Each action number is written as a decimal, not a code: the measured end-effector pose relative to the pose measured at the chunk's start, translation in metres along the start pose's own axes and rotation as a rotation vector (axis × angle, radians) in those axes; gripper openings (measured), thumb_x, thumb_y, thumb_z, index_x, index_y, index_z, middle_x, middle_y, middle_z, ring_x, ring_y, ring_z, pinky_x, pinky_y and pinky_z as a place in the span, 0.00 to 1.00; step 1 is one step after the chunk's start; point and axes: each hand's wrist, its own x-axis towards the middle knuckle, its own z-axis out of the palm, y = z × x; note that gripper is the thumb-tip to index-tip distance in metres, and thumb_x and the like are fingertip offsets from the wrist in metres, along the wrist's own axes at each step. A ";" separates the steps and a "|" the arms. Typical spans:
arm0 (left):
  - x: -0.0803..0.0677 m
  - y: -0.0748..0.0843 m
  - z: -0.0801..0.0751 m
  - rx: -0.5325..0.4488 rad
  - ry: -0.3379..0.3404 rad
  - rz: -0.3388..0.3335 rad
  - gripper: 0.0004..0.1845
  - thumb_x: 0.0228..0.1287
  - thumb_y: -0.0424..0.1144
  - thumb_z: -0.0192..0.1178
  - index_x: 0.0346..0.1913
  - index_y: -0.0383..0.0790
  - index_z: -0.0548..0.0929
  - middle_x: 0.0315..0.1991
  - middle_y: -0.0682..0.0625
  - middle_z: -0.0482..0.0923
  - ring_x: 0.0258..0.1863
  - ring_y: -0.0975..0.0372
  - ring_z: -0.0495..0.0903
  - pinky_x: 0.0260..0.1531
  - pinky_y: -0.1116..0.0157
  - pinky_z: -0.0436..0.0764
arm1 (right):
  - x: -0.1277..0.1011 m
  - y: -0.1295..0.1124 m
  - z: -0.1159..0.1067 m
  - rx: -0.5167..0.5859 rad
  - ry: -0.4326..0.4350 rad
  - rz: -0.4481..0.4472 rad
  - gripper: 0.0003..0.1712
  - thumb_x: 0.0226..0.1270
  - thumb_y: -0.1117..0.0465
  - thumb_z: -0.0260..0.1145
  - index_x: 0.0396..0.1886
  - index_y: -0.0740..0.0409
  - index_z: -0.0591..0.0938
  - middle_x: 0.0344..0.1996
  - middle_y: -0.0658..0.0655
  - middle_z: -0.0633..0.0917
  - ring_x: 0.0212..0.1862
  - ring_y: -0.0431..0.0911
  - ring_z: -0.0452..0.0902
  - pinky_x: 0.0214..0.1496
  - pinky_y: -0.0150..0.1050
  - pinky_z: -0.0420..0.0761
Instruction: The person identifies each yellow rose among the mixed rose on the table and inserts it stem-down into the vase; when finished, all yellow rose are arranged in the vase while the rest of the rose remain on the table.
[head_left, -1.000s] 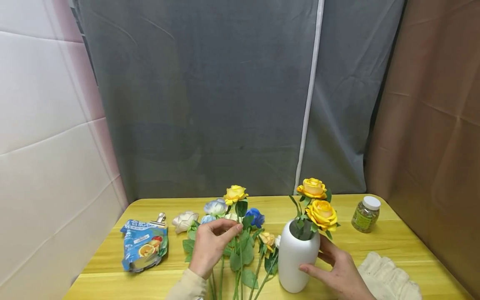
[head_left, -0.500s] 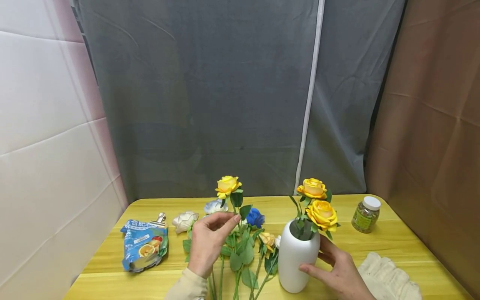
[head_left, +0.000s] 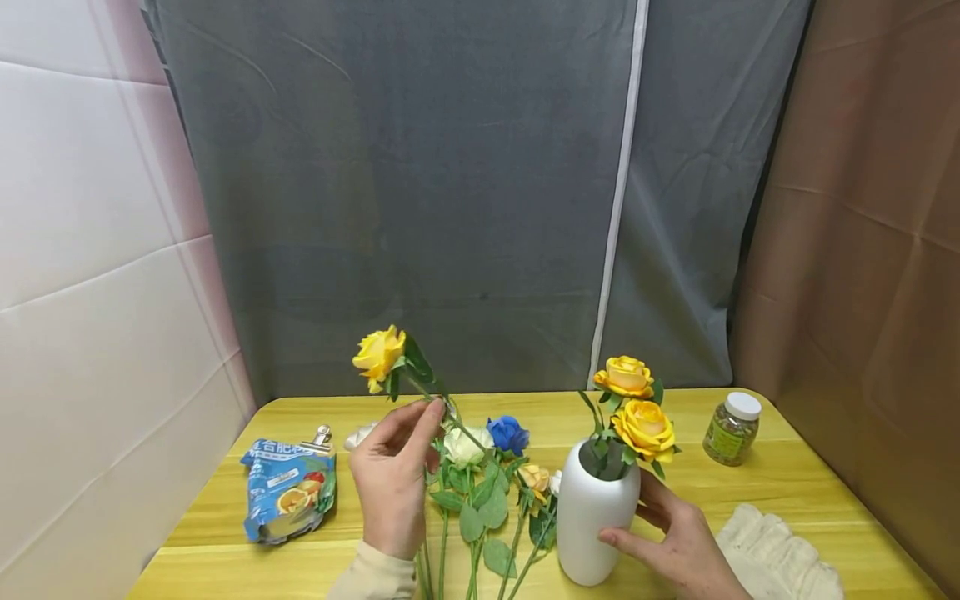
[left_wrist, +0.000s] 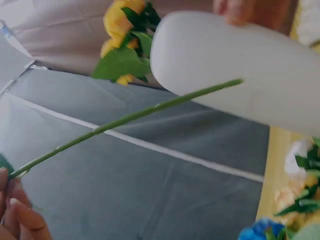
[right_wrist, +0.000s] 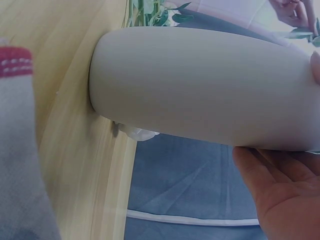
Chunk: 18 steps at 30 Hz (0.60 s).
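Note:
My left hand (head_left: 392, 477) pinches the green stem (left_wrist: 125, 120) of a yellow rose (head_left: 378, 355), lifted above the table and tilted left. Below it lie several loose roses (head_left: 491, 467), white, blue and orange, with leafy stems. My right hand (head_left: 678, 542) wraps around the side of a white vase (head_left: 592, 517) that stands upright on the yellow table (head_left: 787, 479). Two orange-yellow roses (head_left: 636, 408) stand in the vase. In the right wrist view the vase (right_wrist: 200, 87) fills the frame with my palm (right_wrist: 280, 185) against it.
A blue snack bag (head_left: 288, 490) with a metal clip lies at the left. A small jar (head_left: 731, 428) with a white lid stands at the back right. A cream cloth (head_left: 776, 558) lies near the right front edge. A grey curtain hangs behind the table.
My left hand has raised the yellow rose off the pile and swung its head up and to the left. The right hand and vase have stayed put.

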 end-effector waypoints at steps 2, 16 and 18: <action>-0.001 0.003 0.001 -0.084 0.030 0.045 0.01 0.65 0.27 0.70 0.37 0.33 0.90 0.25 0.51 0.87 0.18 0.68 0.79 0.15 0.74 0.73 | 0.000 0.000 0.000 0.004 -0.001 0.001 0.46 0.58 0.52 0.81 0.73 0.60 0.72 0.69 0.65 0.77 0.63 0.58 0.81 0.58 0.49 0.85; -0.004 0.012 0.021 -0.310 0.107 0.156 0.03 0.68 0.27 0.67 0.39 0.31 0.90 0.27 0.51 0.86 0.25 0.65 0.82 0.15 0.74 0.72 | 0.000 -0.001 -0.001 0.006 0.002 -0.013 0.46 0.58 0.53 0.81 0.73 0.62 0.72 0.69 0.66 0.77 0.62 0.58 0.82 0.58 0.48 0.85; -0.006 0.008 0.025 -0.281 0.079 0.159 0.04 0.68 0.27 0.66 0.39 0.32 0.90 0.27 0.51 0.87 0.25 0.66 0.82 0.15 0.74 0.73 | -0.001 -0.001 0.000 0.002 0.002 -0.003 0.47 0.58 0.52 0.81 0.73 0.62 0.72 0.69 0.67 0.76 0.61 0.58 0.83 0.58 0.48 0.85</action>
